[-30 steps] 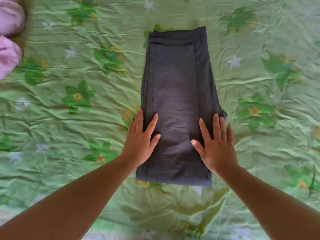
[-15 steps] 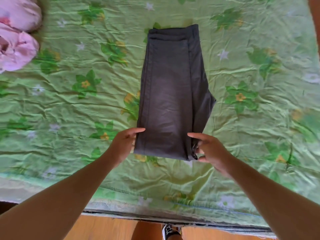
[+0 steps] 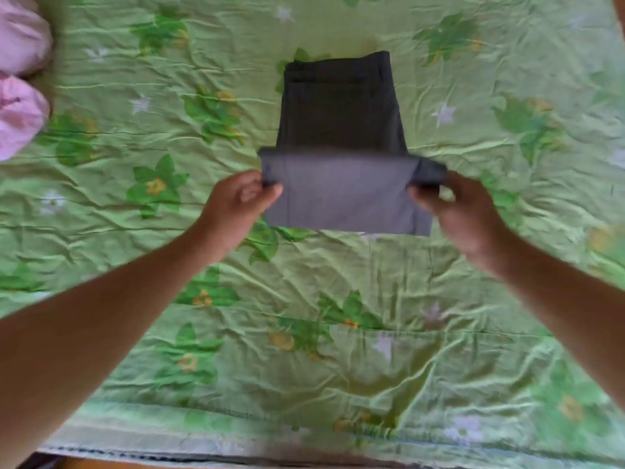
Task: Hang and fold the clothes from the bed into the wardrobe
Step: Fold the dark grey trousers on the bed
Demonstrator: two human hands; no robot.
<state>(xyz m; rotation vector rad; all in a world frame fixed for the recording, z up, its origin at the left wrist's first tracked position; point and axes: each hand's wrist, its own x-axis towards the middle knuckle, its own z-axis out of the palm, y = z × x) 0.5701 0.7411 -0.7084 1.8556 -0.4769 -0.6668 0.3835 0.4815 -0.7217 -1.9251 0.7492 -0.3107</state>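
Note:
Dark grey trousers point(image 3: 341, 116) lie lengthwise in the middle of the bed, waistband at the far end. Their near end is lifted off the sheet and turned back over the rest, showing a lighter grey face. My left hand point(image 3: 241, 206) pinches the left corner of that raised end. My right hand point(image 3: 463, 211) pinches the right corner. Both hands hover above the bed, level with each other, and the image is slightly blurred around them.
The bed wears a crumpled green sheet point(image 3: 304, 333) with flower and star prints. Pink fabric point(image 3: 20, 96) bunches at the far left edge. The bed's near edge point(image 3: 236, 456) runs along the bottom, with floor just below it.
My hands went from pressing flat on the trousers to gripping the near end's corners, then lifted it and carried it away from me over the rest of the trousers.

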